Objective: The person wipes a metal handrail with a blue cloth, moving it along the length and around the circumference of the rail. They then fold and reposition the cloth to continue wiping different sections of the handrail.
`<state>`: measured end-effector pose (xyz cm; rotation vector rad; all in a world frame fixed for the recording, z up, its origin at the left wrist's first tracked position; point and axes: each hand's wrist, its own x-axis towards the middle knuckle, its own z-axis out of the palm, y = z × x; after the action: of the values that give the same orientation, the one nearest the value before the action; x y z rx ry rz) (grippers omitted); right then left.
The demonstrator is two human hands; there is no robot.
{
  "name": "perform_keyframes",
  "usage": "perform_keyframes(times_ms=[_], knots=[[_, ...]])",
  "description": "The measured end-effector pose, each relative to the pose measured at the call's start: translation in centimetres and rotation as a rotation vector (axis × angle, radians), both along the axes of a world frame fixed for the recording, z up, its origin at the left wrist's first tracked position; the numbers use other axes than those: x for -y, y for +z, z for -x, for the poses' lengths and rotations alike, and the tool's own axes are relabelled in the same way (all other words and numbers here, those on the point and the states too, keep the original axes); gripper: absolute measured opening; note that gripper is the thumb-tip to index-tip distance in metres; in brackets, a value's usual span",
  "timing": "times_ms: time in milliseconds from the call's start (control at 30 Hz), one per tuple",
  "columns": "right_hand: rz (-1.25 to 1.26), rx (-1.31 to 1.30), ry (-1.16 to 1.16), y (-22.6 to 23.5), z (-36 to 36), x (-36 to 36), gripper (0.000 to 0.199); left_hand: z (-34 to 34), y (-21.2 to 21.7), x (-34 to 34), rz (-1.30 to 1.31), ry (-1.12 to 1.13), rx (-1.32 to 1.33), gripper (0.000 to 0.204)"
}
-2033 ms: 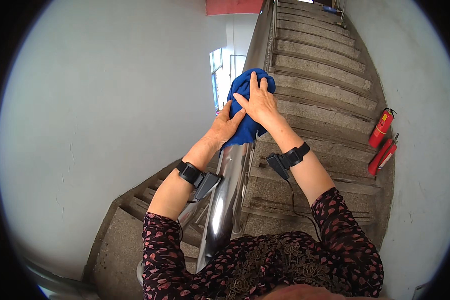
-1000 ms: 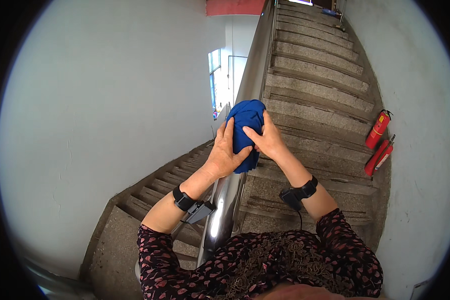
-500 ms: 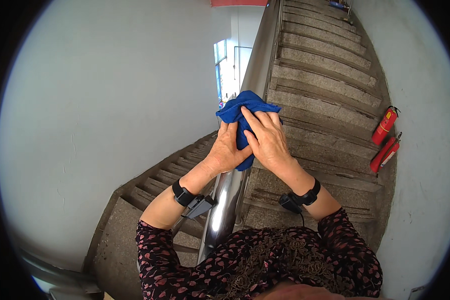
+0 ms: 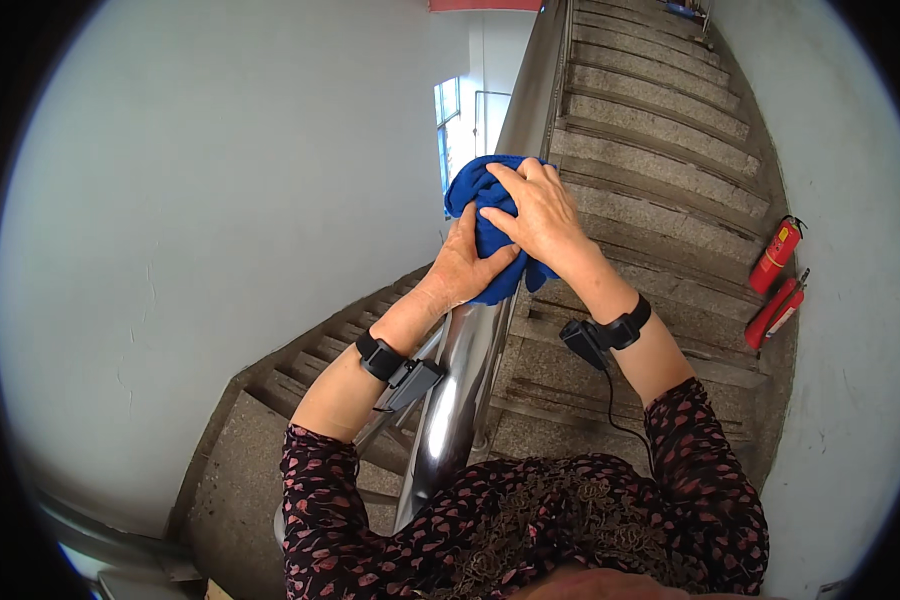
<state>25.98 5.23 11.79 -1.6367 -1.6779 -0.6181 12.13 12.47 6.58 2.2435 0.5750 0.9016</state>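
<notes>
A blue cloth (image 4: 495, 218) lies bunched over the wide, shiny metal handrail (image 4: 452, 385) that slopes up ahead of me. My left hand (image 4: 460, 270) grips the cloth along its left side, thumb across the near part and fingertips partly hidden. From the right, my right hand (image 4: 542, 220) curves over the upper part of the cloth and presses it on the rail, with thumb and forefinger spread. Both hands are close together, with folds of cloth between them.
Stone stairs (image 4: 660, 150) climb on the right of the rail, and lower steps (image 4: 320, 360) lie on its left. Two red fire extinguishers, one upright (image 4: 776, 255) and one tilted (image 4: 773, 315), are by the right wall (image 4: 850, 400). A curved pale wall (image 4: 170, 250) bounds the left.
Both hands and the cloth have slid a little farther up the handrail. My right hand has shifted up over the cloth, its fingers now more bent.
</notes>
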Motion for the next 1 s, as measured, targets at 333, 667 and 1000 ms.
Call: perform_keyframes(times_ms=[333, 667, 1000], knots=[[0.058, -0.027, -0.077, 1.8, -1.9, -3.6, 0.047, -1.4, 0.7, -0.8, 0.128, -0.065, 0.119, 0.084], [-0.259, -0.038, -0.226, 0.1, -2.6, -4.6, 0.070, -2.3, 2.1, -0.9, -0.098, 0.098, -0.086, 0.101], [-0.264, -0.006, -0.112, -0.7, -2.4, -4.0, 0.067, -2.2, 1.9, -2.0, -0.131, 0.058, -0.148, 0.104]])
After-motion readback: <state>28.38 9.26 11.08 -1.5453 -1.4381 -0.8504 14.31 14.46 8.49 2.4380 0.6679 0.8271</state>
